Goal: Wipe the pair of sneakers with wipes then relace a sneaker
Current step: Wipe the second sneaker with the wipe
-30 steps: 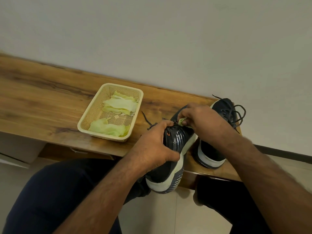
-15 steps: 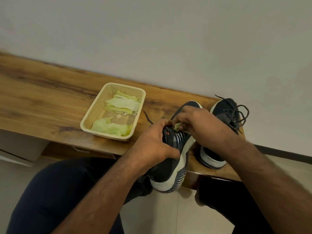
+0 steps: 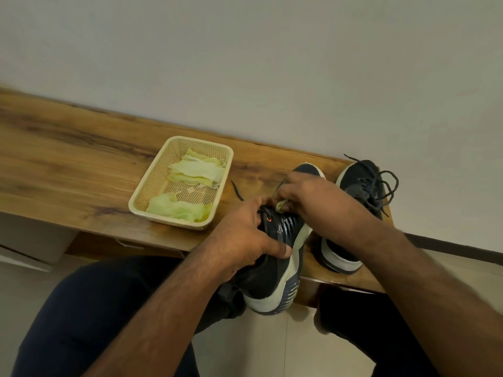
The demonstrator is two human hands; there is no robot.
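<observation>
A dark navy sneaker (image 3: 275, 270) with a white sole lies tilted on its side over the front edge of the wooden bench (image 3: 81, 170). My left hand (image 3: 245, 238) grips its upper from the left. My right hand (image 3: 307, 197) presses a small pale green wipe (image 3: 280, 205) against the shoe near the laces; most of the wipe is hidden under my fingers. The second sneaker (image 3: 359, 197) stands laced on the bench just to the right, behind my right forearm.
A cream plastic basket (image 3: 152, 186) holding crumpled green wipes (image 3: 179, 209) sits on the bench left of the shoes. A loose dark lace end (image 3: 237, 191) lies between the basket and my hands. A grey wall rises behind. My dark-trousered legs are below.
My right hand with the wipe has slid a little along the held sneaker's upper toward my left hand. The sneaker stays gripped in the same tilted pose.
</observation>
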